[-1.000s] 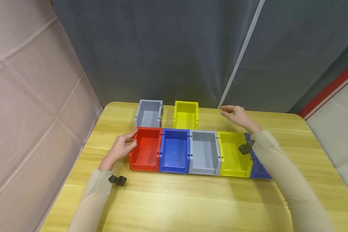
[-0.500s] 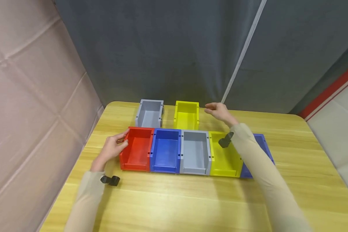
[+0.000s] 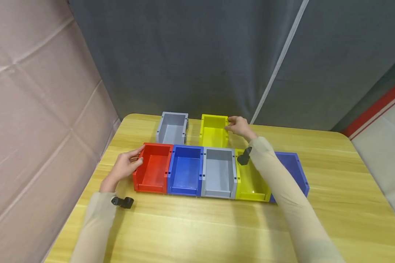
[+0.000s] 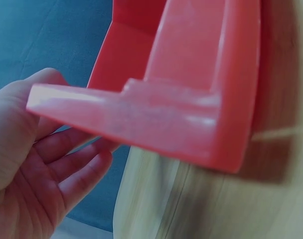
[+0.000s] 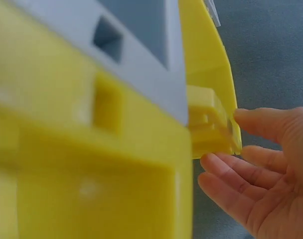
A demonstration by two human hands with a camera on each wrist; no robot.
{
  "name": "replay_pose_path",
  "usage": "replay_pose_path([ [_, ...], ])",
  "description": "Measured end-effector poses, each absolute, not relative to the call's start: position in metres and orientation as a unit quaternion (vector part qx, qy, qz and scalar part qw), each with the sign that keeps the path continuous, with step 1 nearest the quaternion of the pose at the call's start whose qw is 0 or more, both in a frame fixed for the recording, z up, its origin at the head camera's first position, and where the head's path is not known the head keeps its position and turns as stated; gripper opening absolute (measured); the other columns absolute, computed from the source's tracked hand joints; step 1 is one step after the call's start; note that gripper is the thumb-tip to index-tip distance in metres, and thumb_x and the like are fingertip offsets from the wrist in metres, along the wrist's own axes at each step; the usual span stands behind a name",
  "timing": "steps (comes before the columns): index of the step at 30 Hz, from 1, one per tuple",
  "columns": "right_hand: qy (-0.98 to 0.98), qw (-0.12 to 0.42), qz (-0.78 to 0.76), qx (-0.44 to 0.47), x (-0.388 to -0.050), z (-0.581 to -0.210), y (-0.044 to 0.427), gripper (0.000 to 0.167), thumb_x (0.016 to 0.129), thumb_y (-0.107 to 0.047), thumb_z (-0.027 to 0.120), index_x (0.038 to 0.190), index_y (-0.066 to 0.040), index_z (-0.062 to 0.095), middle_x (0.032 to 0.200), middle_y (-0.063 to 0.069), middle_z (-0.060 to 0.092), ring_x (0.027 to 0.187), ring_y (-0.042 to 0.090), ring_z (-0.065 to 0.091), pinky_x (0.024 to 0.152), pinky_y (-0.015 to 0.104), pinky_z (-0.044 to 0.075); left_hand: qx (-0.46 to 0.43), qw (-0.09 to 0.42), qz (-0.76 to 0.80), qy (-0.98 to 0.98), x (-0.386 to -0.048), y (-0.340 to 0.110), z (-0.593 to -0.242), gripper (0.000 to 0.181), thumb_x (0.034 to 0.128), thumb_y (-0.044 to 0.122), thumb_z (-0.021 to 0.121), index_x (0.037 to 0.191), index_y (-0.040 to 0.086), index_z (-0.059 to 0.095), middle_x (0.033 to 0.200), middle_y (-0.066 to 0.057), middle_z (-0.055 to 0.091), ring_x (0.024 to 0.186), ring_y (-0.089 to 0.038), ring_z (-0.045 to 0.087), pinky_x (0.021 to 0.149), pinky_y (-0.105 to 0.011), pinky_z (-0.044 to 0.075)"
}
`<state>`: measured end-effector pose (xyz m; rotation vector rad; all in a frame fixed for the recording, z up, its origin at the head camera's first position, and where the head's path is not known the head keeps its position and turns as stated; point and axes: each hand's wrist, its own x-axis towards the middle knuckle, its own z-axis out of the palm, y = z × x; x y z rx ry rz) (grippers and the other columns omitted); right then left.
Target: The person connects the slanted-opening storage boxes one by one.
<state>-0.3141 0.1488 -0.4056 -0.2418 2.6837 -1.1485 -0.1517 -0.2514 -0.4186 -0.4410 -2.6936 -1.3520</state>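
On the wooden table, a red storage bin point(image 3: 154, 166) forms the left end of a row of bins set side by side. My left hand point(image 3: 122, 166) holds its left wall, with the wall's edge between thumb and fingers in the left wrist view. Behind the row stands a yellow storage bin point(image 3: 214, 133). My right hand point(image 3: 239, 127) reaches over the row to this bin's right side. In the right wrist view, its fingers are loosely spread and one fingertip is at the bin's edge.
The row continues rightward with a blue bin point(image 3: 185, 170), a grey bin point(image 3: 219, 171), a yellow bin point(image 3: 251, 182) partly under my right forearm, and another blue bin point(image 3: 293, 166). Another grey bin point(image 3: 172, 128) stands at the back left. A dark curtain point(image 3: 191, 58) hangs behind the table.
The row of bins has slid left together with my left hand. My right hand has moved left to the right side of the rear yellow bin.
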Motion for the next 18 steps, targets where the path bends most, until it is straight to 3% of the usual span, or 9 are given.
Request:
replay_pose_path([
  [9,0.883,0.156,-0.442,0.009,-0.317,-0.408,0.144,0.059,0.087,-0.009,0.063,0.138,0.008,0.038,0.12,0.024,0.057,0.093,0.03,0.064,0.074,0.033,0.059,-0.156,0.056,-0.456,-0.874,-0.161,-0.255,-0.433,0.043,0.0831,-0.014,0.056,0.125,-0.017,0.048,0.122,-0.037,0.049,0.1,-0.05,0.057,0.081,-0.053,0.05],
  [18,0.878,0.13,-0.456,0.061,-0.318,-0.408,0.14,0.054,0.087,-0.006,0.063,0.135,0.007,0.043,0.122,0.023,0.054,0.065,0.016,0.06,0.07,0.026,0.059,-0.143,0.057,-0.452,-0.879,-0.171,-0.265,-0.453,0.045,0.084,-0.007,0.058,0.128,-0.009,0.051,0.125,-0.032,0.051,0.1,-0.045,0.06,0.081,-0.043,0.053],
])
